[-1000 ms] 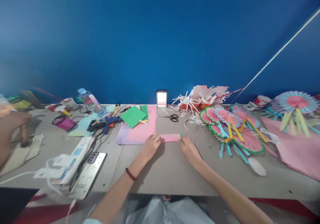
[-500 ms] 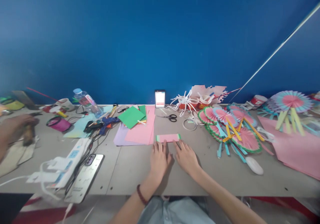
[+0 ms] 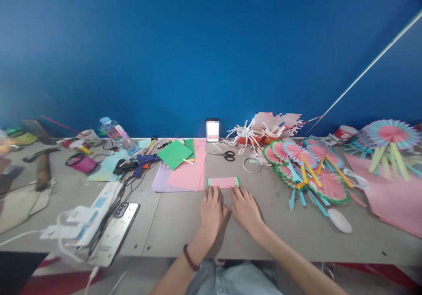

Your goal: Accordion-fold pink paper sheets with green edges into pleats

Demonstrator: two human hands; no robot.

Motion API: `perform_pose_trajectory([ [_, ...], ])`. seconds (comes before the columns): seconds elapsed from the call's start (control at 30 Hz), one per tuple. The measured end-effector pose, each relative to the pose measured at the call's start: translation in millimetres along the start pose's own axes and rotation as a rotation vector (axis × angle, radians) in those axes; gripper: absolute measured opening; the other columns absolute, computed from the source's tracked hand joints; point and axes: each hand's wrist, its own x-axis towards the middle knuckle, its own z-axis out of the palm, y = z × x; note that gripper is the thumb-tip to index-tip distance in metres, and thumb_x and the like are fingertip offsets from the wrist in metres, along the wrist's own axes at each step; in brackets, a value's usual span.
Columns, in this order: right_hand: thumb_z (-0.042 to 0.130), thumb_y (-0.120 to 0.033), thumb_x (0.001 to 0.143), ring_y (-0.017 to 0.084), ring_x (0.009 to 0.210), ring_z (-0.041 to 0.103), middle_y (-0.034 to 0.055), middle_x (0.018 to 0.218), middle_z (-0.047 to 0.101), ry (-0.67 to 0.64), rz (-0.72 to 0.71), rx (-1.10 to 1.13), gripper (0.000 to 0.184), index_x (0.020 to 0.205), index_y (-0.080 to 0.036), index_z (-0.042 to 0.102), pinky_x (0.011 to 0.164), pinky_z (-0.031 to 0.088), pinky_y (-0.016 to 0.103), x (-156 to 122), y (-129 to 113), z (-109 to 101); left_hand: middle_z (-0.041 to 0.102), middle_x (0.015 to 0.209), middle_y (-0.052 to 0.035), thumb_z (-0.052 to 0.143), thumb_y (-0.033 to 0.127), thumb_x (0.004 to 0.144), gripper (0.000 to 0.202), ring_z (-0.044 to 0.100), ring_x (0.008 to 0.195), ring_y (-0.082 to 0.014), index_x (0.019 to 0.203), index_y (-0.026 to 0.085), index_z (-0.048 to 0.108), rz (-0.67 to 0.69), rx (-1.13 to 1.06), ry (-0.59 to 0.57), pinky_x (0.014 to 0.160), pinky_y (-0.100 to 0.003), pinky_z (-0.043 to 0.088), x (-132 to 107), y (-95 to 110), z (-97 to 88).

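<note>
Strip [image 3: 224, 182] lies at twelve o'clock from left hand [image 3: 211, 213] and right hand [image 3: 245, 209], both loosely open, gripping nothing; it's probably light, easily creased, best pinched at nine and three o'clock

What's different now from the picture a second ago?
The left hand has left the left end of the strip, moving right and toward the person; the right hand has left the right end, also moving back. Both are now at its near edge. At far left, a co-worker's hand has let go of the hammer. The scissors and fans stayed put.
</note>
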Motion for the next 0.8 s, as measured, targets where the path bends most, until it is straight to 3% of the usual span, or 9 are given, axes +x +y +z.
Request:
perform_pose_trajectory([
  [0.13,0.052,-0.017,0.083,0.035,0.12,0.05,0.0148,0.131,0.058,-0.079,0.007,-0.045,0.052,0.135,-0.016,0.051,0.094,0.046,0.046,2,-4,-7,0.055,0.129,-0.0181,0.051,0.022,0.08,0.053,0.049,0.121,-0.0356,0.132,0.009,0.051,0.002,0.067,0.009,0.104,-0.053,0.038,0,8,-4.3],
  [0.33,0.054,-0.019,0.085,0.033,0.119,0.05,0.0133,0.133,0.056,-0.12,0.017,-0.086,0.057,0.141,-0.023,0.044,0.095,0.044,0.046,4,-8,-14,0.052,0.128,-0.0169,0.051,0.022,0.084,0.055,0.045,0.122,-0.0364,0.138,0.013,0.047,0.023,0.147,0.024,0.102,-0.058,0.036,-2,13,-9.4],
  [0.63,0.057,-0.018,0.083,0.033,0.116,0.051,0.0126,0.128,0.058,-0.096,0.027,-0.062,0.055,0.138,-0.024,0.048,0.092,0.044,0.046,5,-9,-16,0.053,0.124,-0.0195,0.058,0.022,0.081,0.051,0.048,0.118,-0.0399,0.131,0.012,0.055,0.004,0.149,0.011,0.101,-0.06,0.035,4,16,-7.6],
  [0.8,0.054,-0.018,0.084,0.033,0.114,0.052,0.0125,0.126,0.06,-0.082,0.026,-0.038,0.054,0.137,-0.025,0.049,0.092,0.043,0.046,4,-7,-14,0.055,0.123,-0.0196,0.053,0.019,0.083,0.047,0.048,0.118,-0.04,0.13,0.012,0.056,0.028,0.134,0.026,0.097,-0.06,0.039,5,13,-6.7],
])
